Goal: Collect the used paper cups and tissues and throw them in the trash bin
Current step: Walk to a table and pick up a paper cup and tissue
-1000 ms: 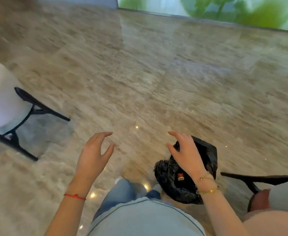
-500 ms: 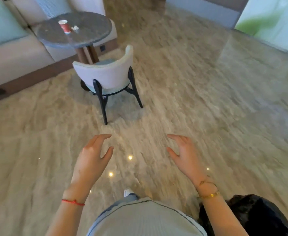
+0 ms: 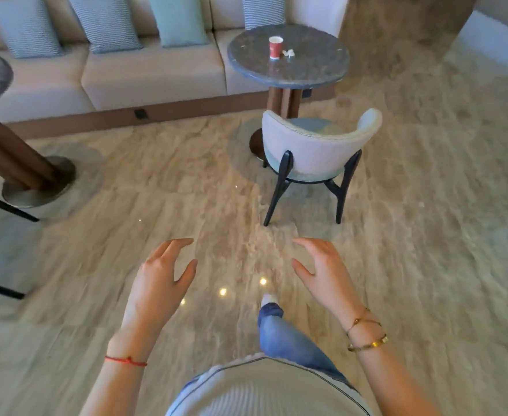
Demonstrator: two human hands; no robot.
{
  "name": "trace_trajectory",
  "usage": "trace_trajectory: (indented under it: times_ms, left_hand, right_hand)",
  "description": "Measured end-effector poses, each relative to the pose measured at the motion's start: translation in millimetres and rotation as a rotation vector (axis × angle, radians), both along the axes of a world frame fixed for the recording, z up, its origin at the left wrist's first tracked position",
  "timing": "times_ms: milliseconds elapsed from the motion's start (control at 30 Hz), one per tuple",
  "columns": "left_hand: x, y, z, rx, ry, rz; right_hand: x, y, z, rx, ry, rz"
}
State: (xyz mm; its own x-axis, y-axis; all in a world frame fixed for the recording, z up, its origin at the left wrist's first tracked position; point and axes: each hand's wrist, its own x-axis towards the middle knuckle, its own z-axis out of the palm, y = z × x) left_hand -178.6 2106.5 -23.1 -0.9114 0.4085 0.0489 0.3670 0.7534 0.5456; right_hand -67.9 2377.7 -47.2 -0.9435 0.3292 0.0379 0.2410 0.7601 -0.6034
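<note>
A red paper cup (image 3: 275,48) stands upright on a round, speckled stone table (image 3: 306,70). Just beside it lies a small crumpled white tissue (image 3: 289,53). A soft, curved chair (image 3: 315,151) with thin black legs sits in front of the table, and a long cushioned sofa (image 3: 126,73) with pillows is behind it. The floor (image 3: 426,235) is shiny, streaky stone. Well apart from the cup, the left hand (image 3: 159,283) and right hand (image 3: 324,274) hang over the floor, fingers loose and spread, holding nothing.
</note>
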Motion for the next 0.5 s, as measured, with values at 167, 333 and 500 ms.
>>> trace_trajectory:
  times_ms: [167, 333, 500]
  left_hand:
    - [-64.3, -1.7, -7.5, -0.027, -0.027, 0.096]
    - [-163.2, 18.6, -8.8, -0.026, -0.017, 0.151]
    - [-282.0, 52.8, 9.2, -0.021, 0.018, 0.164]
  right_hand:
    - [-90.3, 9.1, -9.6, 0.017, -0.011, 0.088]
    - [-203.1, 30.5, -15.3, -0.014, -0.009, 0.151]
    - [-331.8, 60.7, -2.1, -0.029, 0.021, 0.173]
